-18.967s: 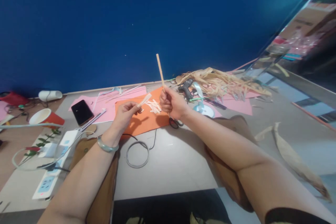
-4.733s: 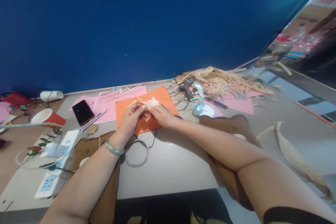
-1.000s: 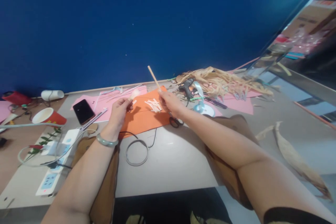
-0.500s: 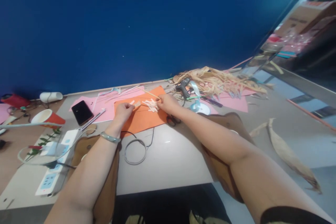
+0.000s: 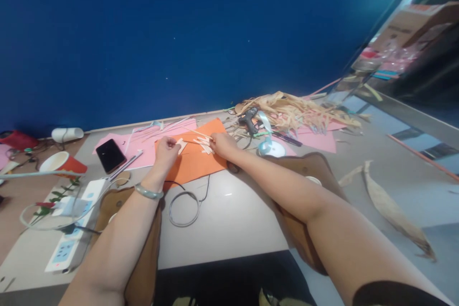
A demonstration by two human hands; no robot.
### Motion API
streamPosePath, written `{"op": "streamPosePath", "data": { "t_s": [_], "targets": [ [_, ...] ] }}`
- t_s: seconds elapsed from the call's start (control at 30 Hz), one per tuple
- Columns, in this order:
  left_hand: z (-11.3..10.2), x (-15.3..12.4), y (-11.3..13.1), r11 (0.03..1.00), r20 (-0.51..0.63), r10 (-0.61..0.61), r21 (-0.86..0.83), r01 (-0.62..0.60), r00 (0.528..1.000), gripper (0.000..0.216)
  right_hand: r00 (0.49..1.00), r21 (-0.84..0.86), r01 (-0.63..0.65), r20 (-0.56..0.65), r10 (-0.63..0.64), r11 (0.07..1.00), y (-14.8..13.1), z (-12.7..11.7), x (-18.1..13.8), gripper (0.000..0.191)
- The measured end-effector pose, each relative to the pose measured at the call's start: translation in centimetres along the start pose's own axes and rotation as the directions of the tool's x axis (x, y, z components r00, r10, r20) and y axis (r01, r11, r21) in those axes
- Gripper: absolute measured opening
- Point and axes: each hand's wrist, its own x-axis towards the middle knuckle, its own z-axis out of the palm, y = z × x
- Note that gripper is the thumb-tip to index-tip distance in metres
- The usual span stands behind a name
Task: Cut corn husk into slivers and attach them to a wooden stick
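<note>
My left hand [image 5: 166, 151] is closed in a pinch over the left part of an orange sheet [image 5: 193, 166]. Small pale strips [image 5: 181, 146] show right at its fingertips; whether they are held or lie on the sheet is hard to see. My right hand [image 5: 223, 145] has its fingers closed around the near end of a thin straw-coloured stick [image 5: 198, 132], which points up and left. Under and beside these fingers lies a small pile of pale cut strips [image 5: 203, 144] on the orange sheet. The right fingertips are partly hidden.
A glue gun [image 5: 248, 121], a tape roll [image 5: 271, 147] and a heap of dried husk strips [image 5: 287, 110] lie to the right. On the left are a phone [image 5: 111, 156], a paper cup [image 5: 63, 163] and a power strip [image 5: 77, 224]. A cable [image 5: 184, 224] loops in front.
My right hand has come slightly left and down over the pale pile, covering more of it. The tan piece between the hands no longer shows; pale strips appear by my left fingertips.
</note>
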Motion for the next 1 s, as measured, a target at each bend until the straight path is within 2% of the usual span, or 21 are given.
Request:
{"op": "streamPosePath", "data": {
  "t_s": [0.13, 0.23, 0.43, 0.57, 0.63, 0.67, 0.77, 0.83, 0.9, 1.0],
  "targets": [
    [0.7, -0.9, 0.5, 1.000, 0.174, -0.005, -0.028, 0.009, 0.985, 0.014, 1.000, 0.003, -0.010, 0.000, 0.010, 1.000, 0.0, 0.2, 0.2, 0.026],
    [1.1, -1.7, 0.8, 0.997, 0.261, -0.036, -0.060, 0.053, 0.965, 0.014, 1.000, 0.009, -0.018, 0.002, 0.018, 1.000, 0.0, 0.3, 0.2, 0.025],
    [1.1, -2.1, 1.4, 0.996, 0.323, -0.068, -0.035, 0.084, 0.944, 0.013, 0.999, 0.064, -0.031, -0.014, 0.032, 0.997, 0.1, 0.3, 0.2, 0.022],
    [0.9, -2.2, 1.7, 0.989, 0.347, -0.096, -0.074, 0.130, 0.933, 0.015, 0.996, 0.230, -0.027, -0.076, 0.046, 0.973, -0.1, -0.2, 0.1, 0.018],
    [0.8, -2.3, 1.9, 0.978, 0.368, -0.105, -0.131, 0.164, 0.924, 0.019, 0.994, 0.420, -0.005, -0.095, 0.049, 0.907, -0.5, -0.5, -0.2, 0.016],
    [0.7, -2.3, 2.0, 0.971, 0.382, -0.105, -0.161, 0.178, 0.918, 0.022, 0.995, 0.539, 0.003, -0.082, 0.048, 0.842, -0.8, -0.7, -0.4, 0.017],
    [0.5, -2.5, 2.5, 0.957, 0.422, -0.088, -0.217, 0.194, 0.902, 0.034, 1.000, 0.838, -0.008, 0.005, 0.008, 0.545, -2.0, -0.9, -1.2, 0.021],
    [0.4, -2.6, 2.8, 0.953, 0.427, -0.067, -0.240, 0.184, 0.902, 0.037, 0.998, 0.918, -0.016, 0.036, -0.042, 0.397, -2.6, -0.9, -1.8, 0.026],
    [0.3, -2.6, 3.0, 0.945, 0.411, -0.049, -0.276, 0.175, 0.910, 0.034, 0.996, 0.939, -0.021, 0.048, -0.071, 0.343, -3.0, -0.9, -2.3, 0.029],
    [0.2, -2.7, 3.3, 0.924, 0.394, -0.033, -0.338, 0.178, 0.919, 0.027, 0.995, 0.940, -0.035, 0.063, -0.072, 0.340, -3.2, -1.1, -2.8, 0.031]
  ]
}}
